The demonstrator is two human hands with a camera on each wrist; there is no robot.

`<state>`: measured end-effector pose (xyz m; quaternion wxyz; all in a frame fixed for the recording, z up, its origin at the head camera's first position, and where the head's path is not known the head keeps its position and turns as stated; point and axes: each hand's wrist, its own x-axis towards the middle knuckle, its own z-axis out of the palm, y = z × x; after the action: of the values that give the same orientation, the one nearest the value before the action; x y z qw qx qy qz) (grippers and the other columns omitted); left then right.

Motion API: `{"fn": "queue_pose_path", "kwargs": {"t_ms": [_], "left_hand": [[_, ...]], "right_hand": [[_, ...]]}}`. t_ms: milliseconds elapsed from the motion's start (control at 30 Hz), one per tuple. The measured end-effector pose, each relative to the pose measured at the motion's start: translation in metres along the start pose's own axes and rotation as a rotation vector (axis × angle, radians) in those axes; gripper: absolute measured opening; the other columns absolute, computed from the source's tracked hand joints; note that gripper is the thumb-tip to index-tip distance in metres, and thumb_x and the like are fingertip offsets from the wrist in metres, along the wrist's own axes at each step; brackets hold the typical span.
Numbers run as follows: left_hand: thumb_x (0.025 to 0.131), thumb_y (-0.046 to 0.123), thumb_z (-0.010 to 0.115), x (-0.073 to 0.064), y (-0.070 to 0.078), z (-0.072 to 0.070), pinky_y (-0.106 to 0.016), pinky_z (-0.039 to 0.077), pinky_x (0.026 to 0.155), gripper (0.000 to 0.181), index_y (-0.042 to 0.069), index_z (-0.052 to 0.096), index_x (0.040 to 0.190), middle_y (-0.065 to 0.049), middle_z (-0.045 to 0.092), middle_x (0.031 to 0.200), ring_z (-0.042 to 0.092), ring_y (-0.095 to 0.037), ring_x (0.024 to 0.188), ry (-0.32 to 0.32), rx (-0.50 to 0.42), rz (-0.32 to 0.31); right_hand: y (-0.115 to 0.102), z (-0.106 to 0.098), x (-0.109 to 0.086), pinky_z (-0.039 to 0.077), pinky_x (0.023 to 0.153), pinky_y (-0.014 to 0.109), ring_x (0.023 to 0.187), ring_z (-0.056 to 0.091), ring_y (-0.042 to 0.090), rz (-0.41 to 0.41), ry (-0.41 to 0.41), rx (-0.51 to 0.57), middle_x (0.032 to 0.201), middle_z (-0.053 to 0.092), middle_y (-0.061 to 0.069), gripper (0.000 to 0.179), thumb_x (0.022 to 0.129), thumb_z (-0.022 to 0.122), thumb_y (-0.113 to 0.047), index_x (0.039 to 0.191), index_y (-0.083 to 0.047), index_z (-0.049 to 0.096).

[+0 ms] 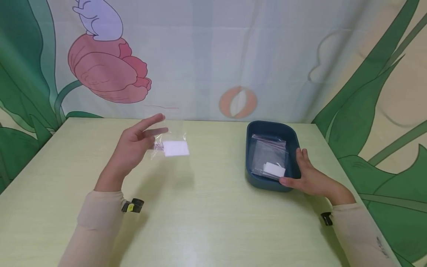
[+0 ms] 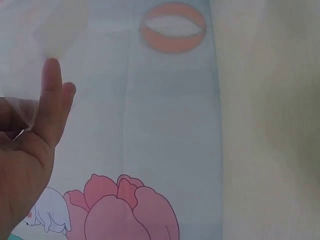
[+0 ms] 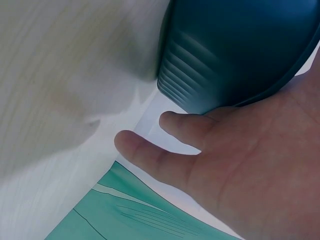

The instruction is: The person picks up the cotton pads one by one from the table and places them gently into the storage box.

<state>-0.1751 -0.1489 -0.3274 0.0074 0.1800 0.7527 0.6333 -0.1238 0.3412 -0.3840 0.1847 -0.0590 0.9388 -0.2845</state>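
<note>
My left hand is raised over the left half of the table, pinching a clear plastic bag with a white rectangular piece in it. In the left wrist view, the film of that bag shows beyond the fingers. A dark blue box stands at the right. My right hand holds the box at its near right corner, the thumb over the rim and fingers along the right side. Several clear zip bags lie inside the box, with a white rectangle near the front.
The pale wooden table ends at the back against a printed curtain with flowers and leaves. Its right edge runs close past the box and my right forearm.
</note>
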Motion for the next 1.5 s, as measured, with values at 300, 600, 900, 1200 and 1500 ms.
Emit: {"fn": "queue_pose_path", "kwargs": {"t_ms": [300, 600, 900, 1200, 1500], "left_hand": [[0.101, 0.001, 0.057, 0.002, -0.003, 0.009, -0.027, 0.058, 0.071, 0.079, 0.032, 0.019, 0.163, 0.008, 0.026, 0.164, 0.068, -0.026, 0.103, 0.006, 0.277, 0.013], [0.092, -0.006, 0.067, 0.006, -0.008, 0.015, -0.015, 0.051, 0.077, 0.091, 0.023, 0.019, 0.164, 0.0, 0.037, 0.155, 0.068, -0.024, 0.096, 0.125, 0.397, 0.143], [0.09, -0.02, 0.059, 0.001, 0.012, 0.027, -0.024, 0.056, 0.077, 0.096, 0.025, 0.018, 0.163, -0.006, 0.032, 0.157, 0.064, -0.012, 0.088, 0.064, 0.09, 0.148], [0.091, -0.016, 0.063, 0.013, 0.02, 0.064, -0.031, 0.058, 0.078, 0.097, 0.029, 0.017, 0.163, 0.005, 0.026, 0.163, 0.064, -0.018, 0.085, -0.055, -0.015, 0.089], [0.092, -0.014, 0.06, 0.053, -0.002, 0.14, -0.035, 0.057, 0.076, 0.092, 0.022, 0.015, 0.164, 0.007, 0.017, 0.167, 0.067, -0.022, 0.086, -0.275, -0.026, -0.007]], "right_hand": [[0.0, -0.001, -0.001, 0.019, 0.105, 0.075, 0.141, 0.001, 0.063, -0.004, 0.003, -0.014, 0.156, -0.033, 0.029, 0.127, 0.09, 0.07, -0.055, 0.153, 0.002, -0.025], [0.002, -0.001, -0.001, 0.02, 0.105, 0.075, 0.142, 0.0, 0.062, 0.0, 0.003, -0.006, 0.156, -0.033, 0.028, 0.128, 0.09, 0.07, -0.055, 0.153, 0.001, -0.026], [0.002, 0.0, 0.0, 0.015, 0.107, 0.074, 0.145, -0.012, 0.055, 0.007, 0.014, 0.022, 0.157, -0.035, 0.023, 0.129, 0.088, 0.073, -0.055, 0.154, 0.001, -0.023], [0.003, 0.007, 0.003, 0.016, 0.11, 0.07, 0.146, -0.009, 0.053, 0.002, 0.035, -0.006, 0.157, -0.036, 0.02, 0.131, 0.087, 0.072, -0.058, 0.154, 0.003, -0.022], [-0.011, 0.01, 0.012, 0.017, 0.111, 0.067, 0.147, -0.005, 0.052, -0.001, 0.03, 0.006, 0.159, -0.031, 0.021, 0.131, 0.086, 0.073, -0.06, 0.155, 0.004, -0.018]]}}
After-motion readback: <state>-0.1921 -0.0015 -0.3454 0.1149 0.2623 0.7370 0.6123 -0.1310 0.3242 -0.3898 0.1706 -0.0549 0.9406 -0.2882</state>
